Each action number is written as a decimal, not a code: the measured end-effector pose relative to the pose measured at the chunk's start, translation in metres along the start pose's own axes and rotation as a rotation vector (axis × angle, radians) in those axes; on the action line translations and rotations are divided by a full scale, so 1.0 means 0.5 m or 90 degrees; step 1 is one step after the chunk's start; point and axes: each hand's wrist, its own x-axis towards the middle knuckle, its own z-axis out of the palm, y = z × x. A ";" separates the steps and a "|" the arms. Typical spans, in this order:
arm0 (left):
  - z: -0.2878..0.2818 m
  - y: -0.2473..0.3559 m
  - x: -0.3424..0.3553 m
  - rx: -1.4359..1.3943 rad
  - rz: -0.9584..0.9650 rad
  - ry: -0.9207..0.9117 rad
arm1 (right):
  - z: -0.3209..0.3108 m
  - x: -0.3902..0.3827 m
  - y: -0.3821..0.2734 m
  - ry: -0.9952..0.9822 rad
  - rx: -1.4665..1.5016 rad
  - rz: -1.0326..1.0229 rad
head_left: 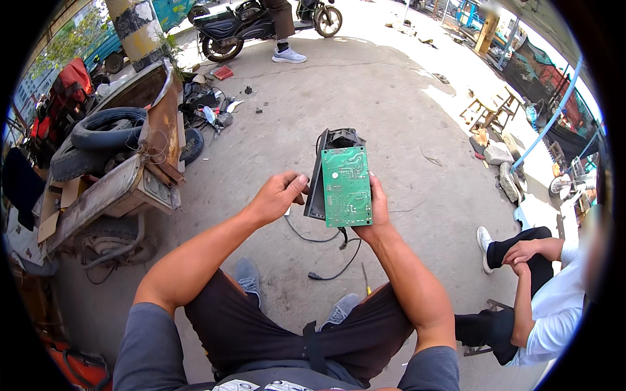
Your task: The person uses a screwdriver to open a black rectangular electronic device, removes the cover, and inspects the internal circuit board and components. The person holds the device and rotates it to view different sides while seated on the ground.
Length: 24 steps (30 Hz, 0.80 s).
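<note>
A green circuit board [347, 186] faces up in front of me, its soldered side showing. Against its left side and behind it is an open black plastic casing [315, 192], with a dark part [343, 138] at the top end. My right hand [377, 212] is closed round the board's right edge, thumb along the side, most fingers hidden underneath. My left hand [279, 197] has its thumb and curled fingers at the casing's left edge, closed on it. A black cable hangs below, ending in a plug [317, 276] near the ground.
A yellow-handled screwdriver [368, 289] is on the ground by my right leg. Left stands a rusty cart [160, 124] carrying tyres [109, 130]. A person [548, 306] sits at the right. Ahead are an electric scooter [244, 27], another person's leg [282, 26] and wooden stools [490, 107].
</note>
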 end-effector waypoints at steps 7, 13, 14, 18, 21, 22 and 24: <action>-0.002 -0.006 -0.006 -0.056 -0.035 -0.061 | 0.007 -0.008 -0.002 -0.034 -0.029 0.009; 0.007 0.016 -0.015 -0.121 -0.024 -0.084 | -0.006 0.000 0.005 -0.051 -0.043 0.005; 0.008 0.018 -0.014 -0.133 -0.019 -0.085 | -0.007 0.000 0.002 -0.059 -0.050 0.004; 0.006 0.024 -0.015 -0.117 -0.034 -0.081 | 0.000 -0.003 0.003 -0.043 -0.032 0.013; 0.004 0.030 -0.019 -0.117 -0.052 -0.071 | 0.010 -0.008 0.002 -0.036 -0.029 0.017; 0.002 0.030 -0.019 -0.121 -0.050 -0.076 | 0.008 -0.006 0.003 -0.046 -0.029 0.018; 0.000 0.030 -0.018 -0.125 -0.048 -0.079 | 0.008 -0.006 0.003 -0.056 -0.031 0.018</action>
